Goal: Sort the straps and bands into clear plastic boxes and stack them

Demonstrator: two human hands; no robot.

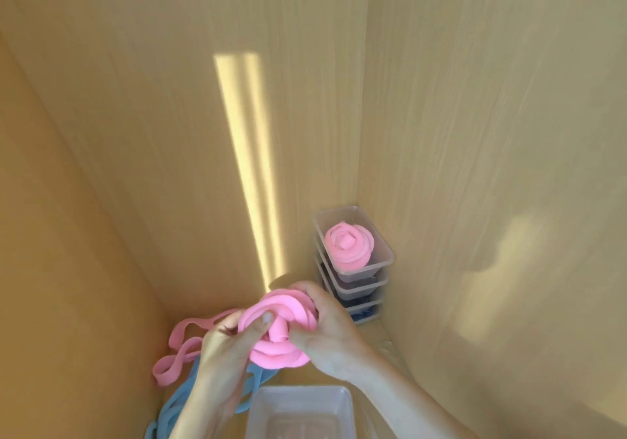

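The tabletop (118, 201) is light wood, and a light wood wall stands along the right of the frame. A bright stripe of sun runs down the middle of the tabletop.

In the middle right of the frame is a stack of clear boxes (356, 269), four that can be counted, pushed against the wall. The top box holds one rolled pink band (347, 247). The lower boxes hold dark and blue things, too hidden to tell. One empty clear box (300, 411) sits at the bottom middle.

At the lower left lie one loose pink band (179, 347) and one loose blue band (176, 401), touching each other.

Both hands are low in the middle of the frame, above the empty box. The left hand (224, 347) and the right hand (329, 333) both have their grip curled round one coiled pink band (278, 330), held between them, thumbs pressing on the coil.
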